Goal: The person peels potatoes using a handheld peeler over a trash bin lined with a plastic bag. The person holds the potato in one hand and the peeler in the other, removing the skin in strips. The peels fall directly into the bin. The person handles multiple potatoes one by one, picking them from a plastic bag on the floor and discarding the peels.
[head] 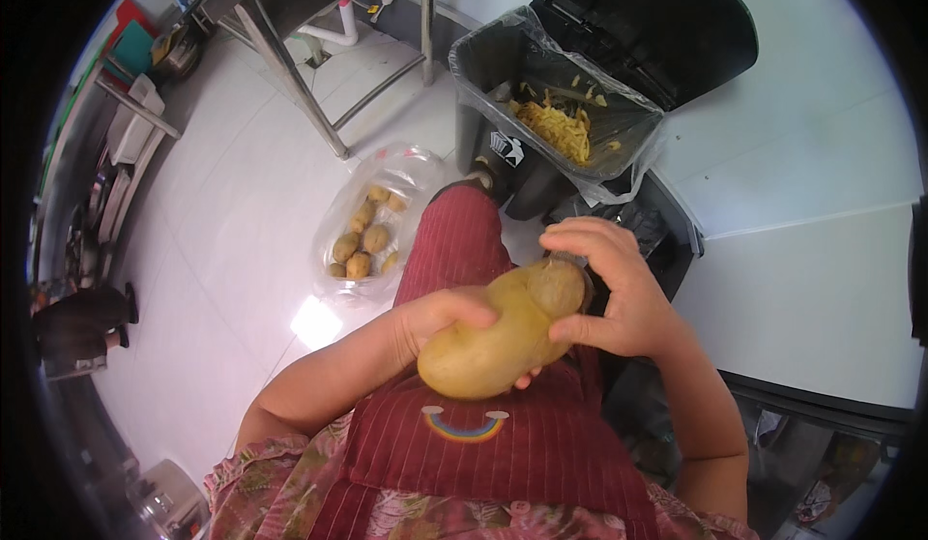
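A large, knobby, mostly peeled yellow potato [482,351] lies across my left hand [451,314]. My left thumb presses on its upper side, and fingertips show beneath it. Around its far, browner end curves my right hand [627,290], with the thumb against the potato. Under the right fingers shows the edge of a small dark tool [567,256], mostly hidden, so its kind is unclear. Beyond my hands stands a black bin [475,134] with a clear liner, its lid raised. Yellow peelings [554,130] lie inside it.
On the white tiled floor [225,199], an open clear plastic bag [330,239] holds several unpeeled potatoes [362,239]. A steel table leg [293,79] stands behind it. Shelves with trays [134,123] line the left. A person's dark-clothed legs [83,322] show at far left. A metal pot [167,500] is lower left.
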`<state>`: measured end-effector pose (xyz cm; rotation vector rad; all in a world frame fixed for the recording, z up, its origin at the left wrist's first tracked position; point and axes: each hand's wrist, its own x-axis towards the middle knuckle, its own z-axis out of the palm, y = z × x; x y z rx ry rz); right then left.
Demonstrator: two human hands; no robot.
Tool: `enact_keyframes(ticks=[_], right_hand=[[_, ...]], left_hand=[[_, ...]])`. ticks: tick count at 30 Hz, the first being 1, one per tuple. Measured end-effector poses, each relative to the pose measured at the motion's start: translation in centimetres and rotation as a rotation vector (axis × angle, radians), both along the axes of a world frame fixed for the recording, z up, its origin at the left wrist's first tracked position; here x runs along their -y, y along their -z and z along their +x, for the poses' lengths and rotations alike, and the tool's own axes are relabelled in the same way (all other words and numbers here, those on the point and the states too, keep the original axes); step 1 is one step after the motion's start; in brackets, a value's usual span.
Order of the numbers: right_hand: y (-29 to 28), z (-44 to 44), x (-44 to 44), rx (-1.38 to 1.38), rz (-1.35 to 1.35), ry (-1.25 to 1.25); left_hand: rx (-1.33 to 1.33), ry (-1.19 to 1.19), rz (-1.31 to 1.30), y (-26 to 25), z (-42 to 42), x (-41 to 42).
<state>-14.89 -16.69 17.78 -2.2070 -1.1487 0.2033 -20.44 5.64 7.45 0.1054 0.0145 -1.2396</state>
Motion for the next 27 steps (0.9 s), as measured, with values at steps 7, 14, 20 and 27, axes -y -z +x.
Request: enact_keyframes(ticks=[7,14,20,27], right_hand=[[-0.8,-0.4,-0.4,-0.978,0.112,-0.164],[2.8,-2.7,1.2,-0.734,0.202,-0.036],[5.3,-5.0,1.8,-0.834,0.245,0.033],[6.0,-6.4,2.7,-0.820,0.305,0.016]], left_hand=[[-0.049,0.159,-0.095,0.5,0.2,-0.4],[0.386,0.047,0.357,0.0,2.0,-1.3],[1.373,0.196,0.782,-2.8,1.9,-1.4],[1.590,0.171,0.936,-3.5,0.8,-0.3]])
